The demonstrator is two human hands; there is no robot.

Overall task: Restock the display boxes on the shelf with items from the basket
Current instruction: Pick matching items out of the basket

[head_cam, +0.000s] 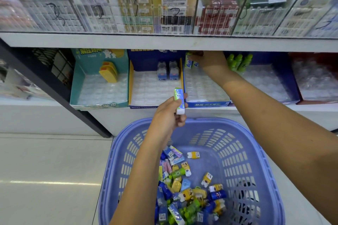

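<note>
Fingers (180,120) of the left hand (168,115) clamp a small wrapped pack (178,100) at frame centre, above the basket (247,133). It looks light, stiff and slick, probably best pinched across its long sides. The right hand (210,59) reaches into a display box (206,104), upper centre; I cannot tell its grip.

The left forearm rises from the bottom centre of the frame. Its left grip (169,115) sits mid-frame, thumb and curled fingers pinching a small packet (179,100). The bare right arm stretches in from the right edge to the upper centre, where the right grip (206,58) points its fingers leftward; whether they hold anything I cannot tell.
</note>
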